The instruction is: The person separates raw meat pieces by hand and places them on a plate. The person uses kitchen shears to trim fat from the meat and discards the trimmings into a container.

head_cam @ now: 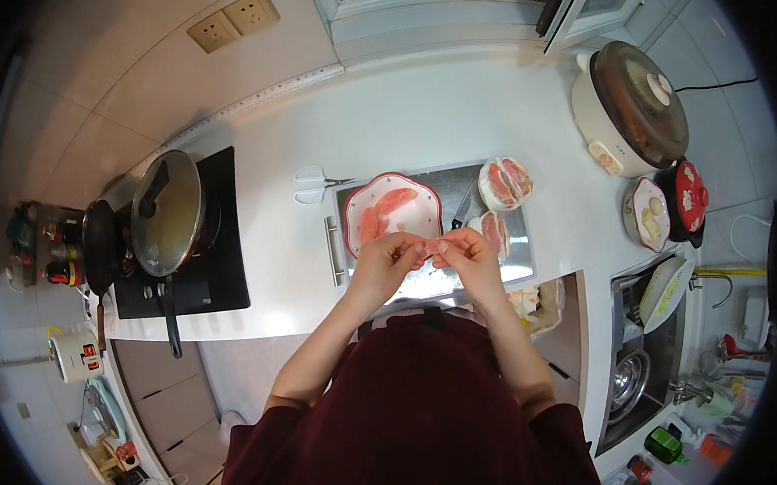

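Observation:
Between the fingertips of my left hand (pixel 389 262) and my right hand (pixel 470 260) is a small piece of pink grapefruit flesh (pixel 432 247), partly hidden by the fingers. Both hands are over the near right rim of a white scalloped bowl with a red edge (pixel 359 200). Peeled grapefruit segments (pixel 390 206) lie in that bowl. To its right, on the metal cutting board (pixel 516 265), are a large peeled grapefruit portion (pixel 505 183) with white pith and a smaller portion (pixel 494 233) beside my right hand. A knife (pixel 463 207) with a black handle lies between bowl and fruit.
White-handled scissors (pixel 310 184) lie left of the board. A lidded pan (pixel 169 211) stands on the black cooktop (pixel 229 260). At right are an electric cooker (pixel 632 110), a small bowl (pixel 637 219), a red-lidded pot (pixel 687 192) and the sink (pixel 647 407). Below the counter edge sits a scrap bin (pixel 550 304).

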A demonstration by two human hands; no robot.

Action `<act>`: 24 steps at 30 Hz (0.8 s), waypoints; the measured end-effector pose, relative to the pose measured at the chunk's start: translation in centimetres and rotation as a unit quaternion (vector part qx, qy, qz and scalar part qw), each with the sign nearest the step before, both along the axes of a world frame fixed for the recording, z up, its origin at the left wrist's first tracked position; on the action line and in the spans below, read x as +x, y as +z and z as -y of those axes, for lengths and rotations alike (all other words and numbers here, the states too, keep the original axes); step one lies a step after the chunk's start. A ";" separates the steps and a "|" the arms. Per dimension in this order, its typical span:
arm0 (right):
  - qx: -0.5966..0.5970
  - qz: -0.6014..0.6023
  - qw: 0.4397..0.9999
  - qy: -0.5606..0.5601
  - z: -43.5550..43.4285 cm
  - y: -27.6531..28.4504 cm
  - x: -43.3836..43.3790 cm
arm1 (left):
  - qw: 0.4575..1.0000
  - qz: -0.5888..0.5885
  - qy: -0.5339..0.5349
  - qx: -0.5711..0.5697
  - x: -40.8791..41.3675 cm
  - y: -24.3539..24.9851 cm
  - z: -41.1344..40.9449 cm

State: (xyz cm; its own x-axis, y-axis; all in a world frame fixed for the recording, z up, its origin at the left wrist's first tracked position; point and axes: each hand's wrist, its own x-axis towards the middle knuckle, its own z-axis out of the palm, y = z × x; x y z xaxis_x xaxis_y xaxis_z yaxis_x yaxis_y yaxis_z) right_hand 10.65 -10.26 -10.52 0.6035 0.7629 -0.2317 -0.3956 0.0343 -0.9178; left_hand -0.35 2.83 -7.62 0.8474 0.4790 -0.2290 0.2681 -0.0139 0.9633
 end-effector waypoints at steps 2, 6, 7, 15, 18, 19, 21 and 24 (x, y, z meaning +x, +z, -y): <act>-0.016 -0.006 1.000 0.019 -0.2 -0.1 0.3 | 1.000 -0.006 -0.007 -0.008 -0.1 -0.4 -0.4; -0.008 -0.014 0.999 0.051 -0.5 -0.8 0.3 | 0.999 0.008 -0.018 -0.032 -0.3 -0.2 -0.8; -0.003 -0.012 0.998 0.062 -0.6 -0.9 0.3 | 0.999 0.001 -0.018 -0.049 -0.2 -0.1 -0.8; 0.061 -0.158 0.980 0.106 -1.3 -0.9 -0.1 | 1.000 0.005 -0.003 -0.005 -0.1 0.5 -1.3; 0.075 -0.174 0.975 0.113 -1.4 -0.7 -0.6 | 0.993 0.003 -0.006 0.119 0.0 0.0 -1.9; 0.080 -0.178 0.973 0.121 -1.5 -0.5 -0.7 | 0.996 0.003 0.001 0.087 -0.1 0.0 -2.1; 0.032 -0.085 0.991 0.101 -2.2 0.3 -1.0 | 1.000 0.003 0.015 0.025 -0.3 -0.1 -2.4; 0.052 -0.049 0.996 0.045 -2.6 0.4 -1.4 | 0.993 -0.016 0.071 0.093 -0.3 0.8 -2.2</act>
